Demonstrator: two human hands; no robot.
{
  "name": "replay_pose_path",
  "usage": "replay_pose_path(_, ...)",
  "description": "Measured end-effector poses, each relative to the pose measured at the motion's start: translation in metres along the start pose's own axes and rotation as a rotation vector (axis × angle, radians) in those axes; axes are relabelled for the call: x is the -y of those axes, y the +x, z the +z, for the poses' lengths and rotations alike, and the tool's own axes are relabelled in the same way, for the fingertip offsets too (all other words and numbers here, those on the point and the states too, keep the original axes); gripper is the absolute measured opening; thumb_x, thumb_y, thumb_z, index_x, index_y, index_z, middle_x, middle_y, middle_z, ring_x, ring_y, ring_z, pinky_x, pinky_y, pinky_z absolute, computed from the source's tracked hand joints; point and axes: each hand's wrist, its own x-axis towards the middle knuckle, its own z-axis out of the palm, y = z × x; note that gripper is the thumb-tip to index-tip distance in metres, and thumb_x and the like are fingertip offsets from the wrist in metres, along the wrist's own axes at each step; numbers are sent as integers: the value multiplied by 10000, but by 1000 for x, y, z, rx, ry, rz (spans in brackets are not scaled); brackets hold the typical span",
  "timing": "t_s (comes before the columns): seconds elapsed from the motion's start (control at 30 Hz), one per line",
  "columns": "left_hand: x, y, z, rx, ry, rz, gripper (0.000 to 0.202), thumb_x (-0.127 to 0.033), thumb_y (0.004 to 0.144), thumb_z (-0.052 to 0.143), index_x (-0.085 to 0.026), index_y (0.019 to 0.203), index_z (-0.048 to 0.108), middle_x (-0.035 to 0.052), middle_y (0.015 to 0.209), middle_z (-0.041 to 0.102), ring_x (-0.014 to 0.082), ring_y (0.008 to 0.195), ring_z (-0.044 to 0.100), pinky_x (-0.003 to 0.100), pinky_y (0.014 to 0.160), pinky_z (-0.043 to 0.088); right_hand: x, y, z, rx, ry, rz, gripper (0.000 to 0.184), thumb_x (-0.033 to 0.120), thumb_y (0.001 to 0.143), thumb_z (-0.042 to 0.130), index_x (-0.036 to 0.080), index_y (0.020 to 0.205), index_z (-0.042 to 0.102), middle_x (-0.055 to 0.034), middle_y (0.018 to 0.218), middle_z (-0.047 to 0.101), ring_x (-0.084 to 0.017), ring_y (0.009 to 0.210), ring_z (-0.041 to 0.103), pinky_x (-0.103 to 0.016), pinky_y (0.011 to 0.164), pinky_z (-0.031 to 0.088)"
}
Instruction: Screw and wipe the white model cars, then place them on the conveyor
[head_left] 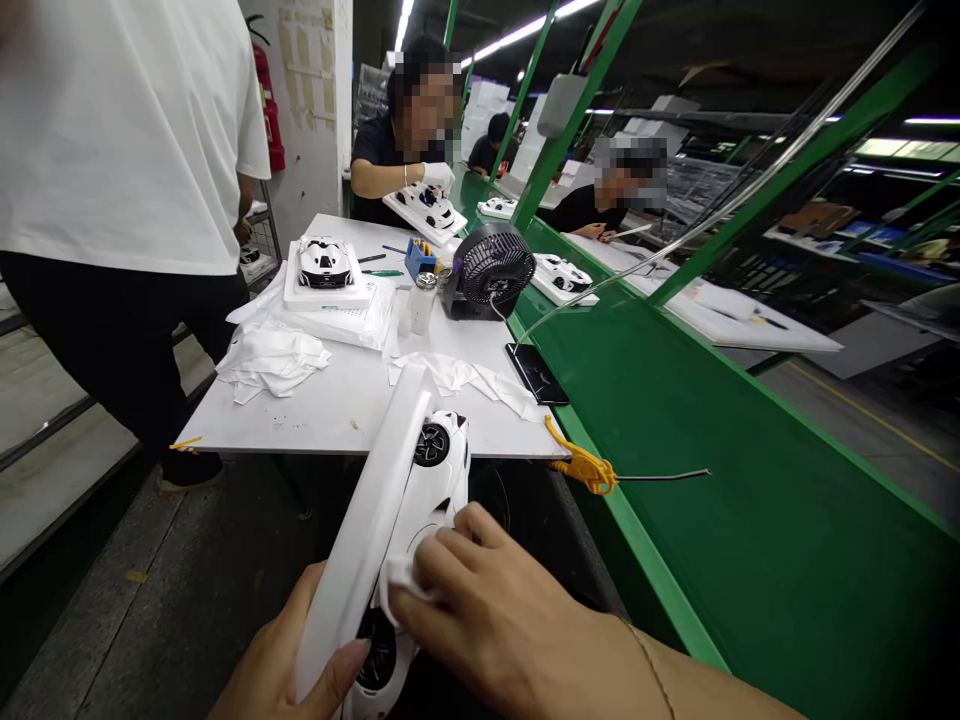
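A white model car (442,490) with black wheels rests on its side edge against a white foam tray (366,515), both tilted up in front of me. My left hand (300,640) grips the lower end of the tray, its thumb beside the car's lower wheel. Pinched in my right hand (495,600) is a white cloth (399,582), pressed to the car's side between the two wheels. Part of the car is hidden behind my right hand.
On the white table (337,425) are crumpled cloths (274,355), another model car (324,262), a black fan (491,272) and a glass jar (422,305). A yellow air gun (589,465) hangs at its corner. A green conveyor (720,470) runs along the right; co-workers sit beyond.
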Motion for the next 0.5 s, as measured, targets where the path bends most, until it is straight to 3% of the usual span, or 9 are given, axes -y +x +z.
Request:
replay_pose_path(0.1,0,-1,1,35,27,9,512,-527,740,552,-239,1156,478,71,1179,616,274,1100,529,328,894,434,-8,-2,-4,11,8,29,201,197,910,392,204,968,585,-36,776,457,-165,672,383,-335,661,288)
replay_pose_path(0.23,3,-1,0,24,11,-2,518,-521,742,556,-261,1180,458,54,1247,566,259,1152,479,320,936,390,-36,-6,-2,-170,-110,274,302,103,886,362,205,1069,580,-71,827,477,-177,693,398,-328,650,316)
replay_pose_path(0.3,3,-1,-1,17,-91,19,474,-486,748,571,-264,1157,480,45,1225,586,261,1128,499,339,942,382,-47,-11,0,-302,34,353,343,77,879,347,211,1108,564,-69,851,474,-169,709,420,-311,638,348)
replay_pose_path(0.4,-3,0,-6,25,-295,-36,479,-431,749,598,-250,1178,483,39,1184,619,261,1111,522,342,925,405,-50,-19,2,-518,458,349,331,84,893,366,238,1132,535,-46,860,474,-152,764,471,-285,649,396)
replay_pose_path(0.43,-6,0,-8,26,-358,-80,499,-419,751,601,-252,1202,470,32,1182,623,255,1117,522,333,918,416,-46,-19,2,-547,577,312,318,89,895,376,242,1126,532,-41,860,480,-149,776,483,-280,654,406)
replay_pose_path(0.5,-14,-1,-11,46,-453,-152,540,-403,761,598,-265,1256,432,20,1188,623,241,1125,522,321,912,433,-34,-15,4,-451,678,207,312,88,888,391,238,1125,528,-44,882,490,-144,780,490,-273,657,416)
